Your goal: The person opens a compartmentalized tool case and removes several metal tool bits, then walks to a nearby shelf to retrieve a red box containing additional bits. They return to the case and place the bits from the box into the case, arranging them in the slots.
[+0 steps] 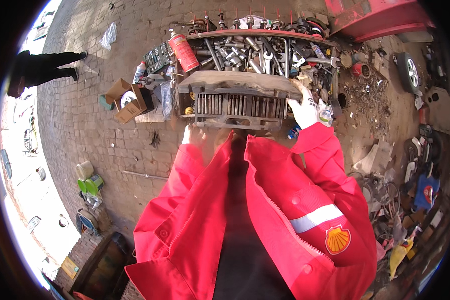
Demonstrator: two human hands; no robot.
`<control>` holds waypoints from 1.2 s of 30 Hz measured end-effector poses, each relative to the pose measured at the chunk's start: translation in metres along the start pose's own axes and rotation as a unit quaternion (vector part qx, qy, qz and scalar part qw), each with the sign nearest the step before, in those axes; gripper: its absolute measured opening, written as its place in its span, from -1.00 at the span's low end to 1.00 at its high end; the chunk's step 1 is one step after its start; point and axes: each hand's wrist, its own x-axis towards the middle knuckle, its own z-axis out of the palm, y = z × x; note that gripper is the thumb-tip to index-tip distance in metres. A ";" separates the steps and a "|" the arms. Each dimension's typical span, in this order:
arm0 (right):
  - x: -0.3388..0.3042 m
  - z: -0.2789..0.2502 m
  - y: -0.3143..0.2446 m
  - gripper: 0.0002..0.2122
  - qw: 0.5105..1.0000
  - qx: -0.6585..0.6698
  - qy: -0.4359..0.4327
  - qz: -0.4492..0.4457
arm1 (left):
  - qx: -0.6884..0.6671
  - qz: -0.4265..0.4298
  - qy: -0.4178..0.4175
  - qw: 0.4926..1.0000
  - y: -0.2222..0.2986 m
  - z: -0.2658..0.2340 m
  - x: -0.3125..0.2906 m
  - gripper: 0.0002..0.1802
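Observation:
A dark, grimy tool case stands before me, with a row of upright metal bits in it. Its dusty upper part, which looks like a raised lid, leans toward the tool bin behind. At the case's right end my right hand is closed on the edge, its fingers reaching up along the side of the lid. Just below the case's lower left corner is my left hand, slightly blurred, with thumb and fingers apart; I cannot tell whether it touches the case.
Behind the case, a bin holds many loose sockets and wrenches. A red spray can leans at its left. Further left are a socket set and a cardboard box. A wheel lies at right; a person stands far left.

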 end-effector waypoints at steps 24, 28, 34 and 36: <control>-0.079 0.029 0.036 -0.27 0.973 -0.144 -0.167 0.066 | -0.370 -0.420 0.163 0.813 0.166 0.033 0.020 -0.59; -0.083 0.046 0.063 -0.26 0.969 0.058 -0.113 0.213 | -0.328 -0.369 0.130 0.860 0.173 0.034 0.019 -0.55; -0.073 0.063 0.067 -0.21 0.958 0.012 -0.103 0.268 | -0.370 -0.436 0.124 0.811 0.162 0.021 0.040 -0.56; -0.071 0.069 0.057 -0.16 0.947 0.023 -0.059 0.314 | -0.366 -0.432 0.130 0.814 0.159 0.018 0.040 -0.59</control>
